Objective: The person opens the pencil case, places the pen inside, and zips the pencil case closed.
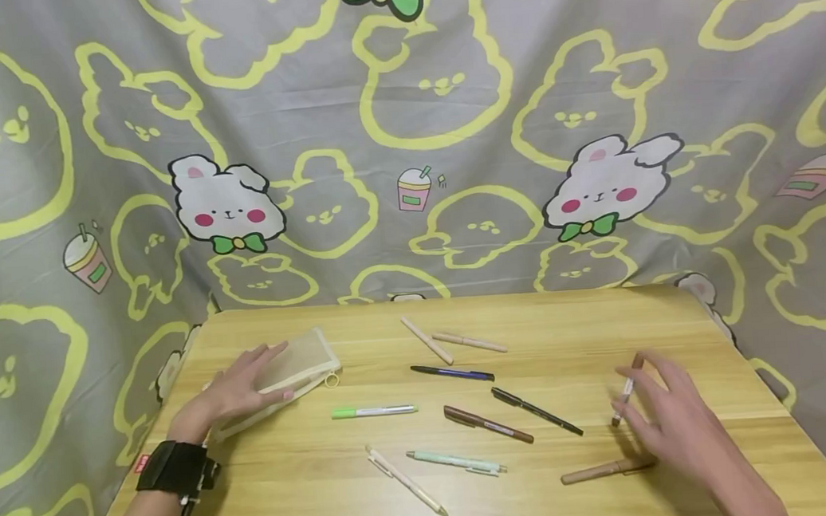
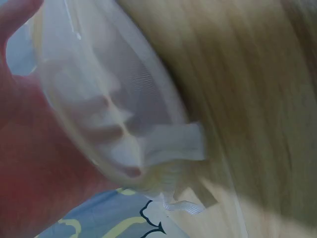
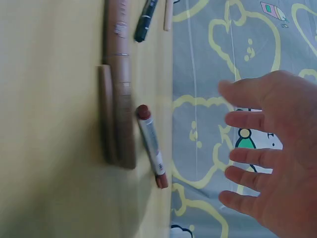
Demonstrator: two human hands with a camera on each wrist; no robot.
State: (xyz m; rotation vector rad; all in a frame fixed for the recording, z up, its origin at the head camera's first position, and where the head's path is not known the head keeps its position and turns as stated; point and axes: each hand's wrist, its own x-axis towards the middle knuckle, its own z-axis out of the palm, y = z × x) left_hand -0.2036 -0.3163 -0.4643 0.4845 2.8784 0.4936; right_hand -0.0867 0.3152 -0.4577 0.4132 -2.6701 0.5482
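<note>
L fingers (image 1: 269, 355) on sheer mesh pouch (image 1: 305, 357), R fingers (image 3: 251, 157) nr slim marker (image 3: 152, 144)

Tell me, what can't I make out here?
Head view: part of the white-barrelled pen, hidden by the right hand.
Left wrist view: the rest of the pouch, past the top edge.
Right wrist view: that pen's lettering, blurred; far end of the dark pen, past the top edge.
</note>
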